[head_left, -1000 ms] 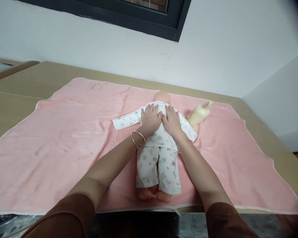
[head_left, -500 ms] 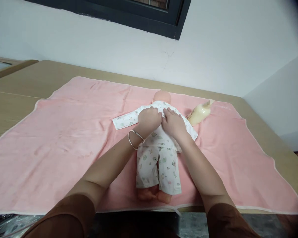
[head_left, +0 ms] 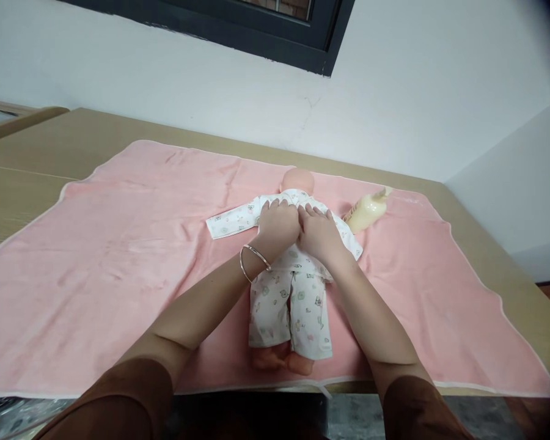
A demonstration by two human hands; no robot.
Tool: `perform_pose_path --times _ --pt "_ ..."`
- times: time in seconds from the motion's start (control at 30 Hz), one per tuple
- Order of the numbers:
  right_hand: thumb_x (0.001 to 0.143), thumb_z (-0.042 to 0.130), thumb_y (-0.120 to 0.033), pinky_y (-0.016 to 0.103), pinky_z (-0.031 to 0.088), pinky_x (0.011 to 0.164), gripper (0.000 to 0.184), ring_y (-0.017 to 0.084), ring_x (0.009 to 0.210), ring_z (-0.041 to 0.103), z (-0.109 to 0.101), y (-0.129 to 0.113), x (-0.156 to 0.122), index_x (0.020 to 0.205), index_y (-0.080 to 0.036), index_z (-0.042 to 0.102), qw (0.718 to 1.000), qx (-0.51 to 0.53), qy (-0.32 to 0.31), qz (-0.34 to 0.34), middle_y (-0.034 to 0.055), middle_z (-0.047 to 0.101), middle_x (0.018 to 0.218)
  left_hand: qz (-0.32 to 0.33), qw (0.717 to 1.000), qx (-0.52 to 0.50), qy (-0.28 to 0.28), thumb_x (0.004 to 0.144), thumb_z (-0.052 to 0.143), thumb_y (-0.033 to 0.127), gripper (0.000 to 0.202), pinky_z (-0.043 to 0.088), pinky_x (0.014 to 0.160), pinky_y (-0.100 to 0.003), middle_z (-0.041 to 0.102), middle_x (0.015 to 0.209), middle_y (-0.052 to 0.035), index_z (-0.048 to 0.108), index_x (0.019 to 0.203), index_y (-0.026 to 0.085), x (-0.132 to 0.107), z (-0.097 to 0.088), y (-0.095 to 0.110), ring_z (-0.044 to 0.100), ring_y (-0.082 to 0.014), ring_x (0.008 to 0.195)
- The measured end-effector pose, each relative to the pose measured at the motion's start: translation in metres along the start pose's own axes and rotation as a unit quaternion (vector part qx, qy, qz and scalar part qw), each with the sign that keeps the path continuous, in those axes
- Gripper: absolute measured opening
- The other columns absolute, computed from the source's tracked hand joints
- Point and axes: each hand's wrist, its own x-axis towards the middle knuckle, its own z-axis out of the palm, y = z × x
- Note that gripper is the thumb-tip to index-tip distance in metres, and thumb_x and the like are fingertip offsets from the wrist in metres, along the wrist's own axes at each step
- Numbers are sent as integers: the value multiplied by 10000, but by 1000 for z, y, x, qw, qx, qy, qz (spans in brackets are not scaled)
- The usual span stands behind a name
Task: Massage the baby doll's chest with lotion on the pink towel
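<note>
Head: doll (head_left: pixel 297 264) beneath both grips (head_left: pixel 278 226) (head_left: pixel 321 235)

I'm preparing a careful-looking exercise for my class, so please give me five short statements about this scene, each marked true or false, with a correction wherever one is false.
1. The left hand and right hand rest on the patterned top of the doll. True.
2. A bangle is worn on the right wrist. False: the bangle is on the left one.
3. The bottle is on the pink cloth, to the right of the doll. True.
4. The doll's feet are nearer the window than its head. False: the head is nearer the window; the feet are nearer the person.
5. The window frame is dark. True.
</note>
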Motion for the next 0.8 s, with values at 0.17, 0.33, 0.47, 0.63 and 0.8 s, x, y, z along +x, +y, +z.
perform_pose_path --times 0.17,0.33,0.47,0.63,0.8 --pt "1080 311 -315 671 205 1278 550 358 1562 390 3 19 12 1588 -178 474 998 62 6 -5 157 433 1678 -39 999 -21 26 1062 383 257 411 409 1195 -489 667 1434 -180 692 1281 97 6 13 -5 578 -324 1387" --pt "1093 302 -426 665 189 1290 610 346 1629 242 21 31 28 1650 -185 368 991 122 31 34 134 291 1748 -58 996 -43 49 1082 367 369 529 343 1252 -535 529 1605 -176 554 1480 75 13 26 -14 462 -337 1501" --pt "1087 283 -351 643 232 1277 593 372 1601 305 18 17 21 1629 -141 400 994 87 40 42 166 350 1720 -32 999 -22 38 1052 408 275 410 420 1180 -487 675 1415 -193 698 1263 78 10 17 -10 601 -324 1348" --pt "1023 350 -198 591 306 1221 479 367 1451 526 -4 0 -1 1419 -123 610 1000 8 22 -15 210 569 1559 19 1000 10 -9 974 476 154 297 518 981 -397 782 1010 -155 766 915 135 3 -5 1 737 -273 1001" --pt "1035 326 -221 587 293 1215 413 317 1194 697 -14 2 -4 1179 -191 712 999 33 20 -11 150 776 1232 -25 999 -4 -24 964 506 207 276 543 806 -369 772 916 -145 760 879 140 1 -15 1 746 -271 879"
